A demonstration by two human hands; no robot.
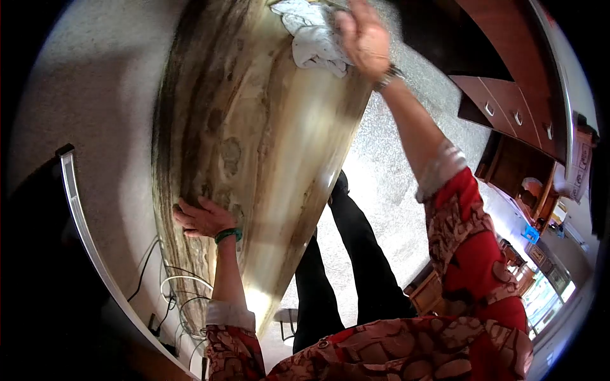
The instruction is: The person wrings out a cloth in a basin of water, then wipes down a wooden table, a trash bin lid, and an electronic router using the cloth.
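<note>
A white patterned cloth (318,47) lies bunched at the far end of a long, glossy tabletop with brown and cream streaks (273,146). My right hand (366,43) is at the cloth's right side, near the table edge, fingers stretched out and somewhat blurred. Whether it touches the cloth is hard to make out. On the left part of the tabletop my left hand (204,219) rests with its fingers spread and nothing in it. A green band circles the left wrist, and a watch or bracelet is on the right one.
Dark cables (170,298) and a white cable hang by the table's near left side. A metal-edged dark panel (79,203) stands at left. Reddish-brown drawers (502,108) line the right side. My legs (356,254) are beside the table's right edge.
</note>
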